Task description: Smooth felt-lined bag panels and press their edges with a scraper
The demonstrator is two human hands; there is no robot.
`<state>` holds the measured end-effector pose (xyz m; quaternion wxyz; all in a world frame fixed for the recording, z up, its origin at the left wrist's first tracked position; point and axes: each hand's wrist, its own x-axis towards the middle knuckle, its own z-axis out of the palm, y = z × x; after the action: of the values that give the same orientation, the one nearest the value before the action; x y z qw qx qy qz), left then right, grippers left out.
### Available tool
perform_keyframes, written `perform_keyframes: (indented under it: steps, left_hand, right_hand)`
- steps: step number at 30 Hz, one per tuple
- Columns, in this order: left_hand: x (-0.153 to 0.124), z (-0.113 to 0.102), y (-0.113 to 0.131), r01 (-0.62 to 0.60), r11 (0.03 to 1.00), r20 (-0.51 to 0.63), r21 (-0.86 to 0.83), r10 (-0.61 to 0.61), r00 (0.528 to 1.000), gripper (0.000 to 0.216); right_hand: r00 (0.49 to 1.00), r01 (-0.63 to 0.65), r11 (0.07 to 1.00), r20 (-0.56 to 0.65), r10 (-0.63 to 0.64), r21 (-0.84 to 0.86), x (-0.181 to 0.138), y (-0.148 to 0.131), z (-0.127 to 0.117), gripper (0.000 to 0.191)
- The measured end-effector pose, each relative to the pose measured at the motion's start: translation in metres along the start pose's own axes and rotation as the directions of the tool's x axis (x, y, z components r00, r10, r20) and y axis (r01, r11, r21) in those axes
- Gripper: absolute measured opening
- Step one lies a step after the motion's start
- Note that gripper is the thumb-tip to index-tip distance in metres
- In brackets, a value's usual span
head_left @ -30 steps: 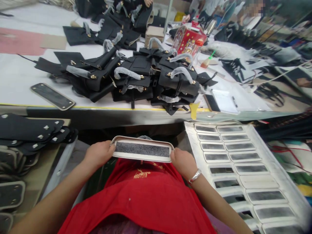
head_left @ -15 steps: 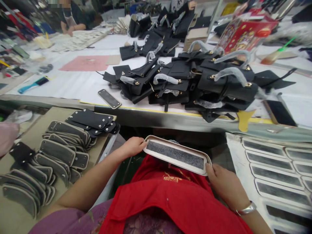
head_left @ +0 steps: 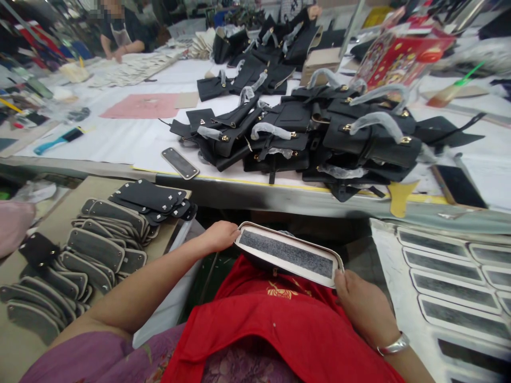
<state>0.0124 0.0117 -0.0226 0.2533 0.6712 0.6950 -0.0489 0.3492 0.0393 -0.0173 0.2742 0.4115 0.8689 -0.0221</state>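
A bag base panel (head_left: 287,255), long with rounded corners, is held above my lap. Its upper face is cream with a dark grey rough strip along the middle, and a raised pale edge runs along its far side. My left hand (head_left: 221,235) pinches the panel's left end. Closed on the right end is my right hand (head_left: 365,306), thumb on top and the other fingers largely hidden beneath. A red apron (head_left: 259,330) lies just under the panel, which tilts down toward the right.
Black bags (head_left: 287,125) with wrapped handles are heaped on the table ahead, beside a single grey panel (head_left: 179,163). Stacked studded panels (head_left: 98,247) cover a board at left. Cream panels with dark strips (head_left: 453,287) lie in rows at right. A co-worker (head_left: 120,37) stands far left.
The panel and my right hand have shifted very slightly left. Both hands keep their hold on the two ends. The camera view has moved a little.
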Motion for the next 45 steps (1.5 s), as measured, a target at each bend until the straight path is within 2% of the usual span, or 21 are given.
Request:
perform_keyframes:
  steps: [3, 5, 8, 10, 12, 14, 16, 19, 23, 25, 27, 32, 38, 40, 45]
  left_hand:
    - [0.0, 0.001, -0.002, -0.025, 0.999, -0.012, -0.023, 0.024, 1.0, 0.038]
    - [-0.001, 0.003, -0.005, -0.033, 0.986, 0.017, -0.166, 0.036, 0.999, 0.039]
    - [-0.002, 0.005, -0.012, 0.083, 0.852, 0.139, -0.518, -0.013, 0.99, 0.052]
    - [-0.003, 0.006, -0.014, 0.173, 0.751, 0.201, -0.637, -0.055, 0.978, 0.061]
    - [-0.003, 0.005, -0.013, 0.176, 0.771, 0.195, -0.612, -0.068, 0.978, 0.062]
    - [-0.002, 0.004, -0.008, 0.117, 0.894, 0.135, -0.432, -0.065, 0.989, 0.052]
    - [-0.002, 0.002, -0.001, 0.078, 0.975, 0.069, -0.207, -0.065, 0.995, 0.038]
    - [-0.001, 0.001, 0.008, 0.093, 0.993, 0.022, -0.074, -0.092, 0.996, 0.032]
    - [-0.001, 0.0, 0.01, 0.097, 0.991, 0.035, -0.095, -0.094, 0.995, 0.033]
    - [-0.001, -0.002, 0.009, 0.081, 0.988, 0.056, -0.131, -0.075, 0.996, 0.033]
    - [-0.001, -0.004, 0.007, 0.07, 0.983, 0.071, -0.167, -0.059, 0.996, 0.033]
    - [0.003, -0.006, 0.003, 0.051, 0.963, 0.117, -0.263, -0.021, 0.993, 0.029]
    - [0.01, -0.001, -0.006, 0.117, 0.909, 0.228, -0.4, -0.025, 0.973, 0.025]
    - [0.012, -0.001, -0.006, 0.111, 0.911, 0.202, -0.397, -0.032, 0.979, 0.025]
    - [0.009, 0.0, -0.003, 0.07, 0.912, 0.05, -0.404, -0.054, 0.997, 0.025]
  right_hand:
    - [0.999, -0.018, 0.997, -0.05, 0.022, 0.078, 0.002, 0.004, 0.005, 0.021]
    - [0.995, -0.046, 0.973, -0.077, 0.065, 0.224, 0.004, 0.007, 0.01, 0.024]
    - [0.984, -0.113, 0.875, -0.066, 0.163, 0.471, 0.007, 0.013, 0.013, 0.036]
    - [0.979, -0.135, 0.837, -0.06, 0.196, 0.53, 0.008, 0.014, 0.012, 0.04]
    - [0.981, -0.117, 0.847, -0.074, 0.181, 0.519, 0.008, 0.015, 0.008, 0.04]
    - [0.981, -0.11, 0.861, -0.083, 0.174, 0.497, 0.008, 0.015, 0.005, 0.04]
    - [0.981, -0.124, 0.866, -0.074, 0.181, 0.484, 0.009, 0.015, 0.006, 0.039]
    - [0.98, -0.135, 0.887, -0.074, 0.186, 0.442, 0.01, 0.015, 0.009, 0.038]
    - [0.996, -0.006, 0.984, -0.085, 0.021, 0.179, 0.009, 0.014, 0.007, 0.022]
    - [0.996, 0.065, 0.997, -0.07, -0.061, 0.05, 0.008, 0.013, 0.004, 0.012]
    - [0.993, 0.088, 0.996, -0.074, -0.088, -0.002, 0.007, 0.012, 0.002, 0.01]
    - [0.995, 0.073, 0.997, -0.069, -0.072, 0.009, 0.005, 0.009, 0.001, 0.009]
    - [0.999, 0.034, 0.999, -0.016, -0.034, 0.024, 0.002, 0.005, -0.002, 0.015]
    - [0.998, 0.043, 0.999, -0.036, -0.042, 0.027, 0.002, 0.005, -0.001, 0.013]
    - [0.996, 0.043, 0.999, -0.079, -0.042, 0.006, 0.004, 0.006, 0.005, 0.011]
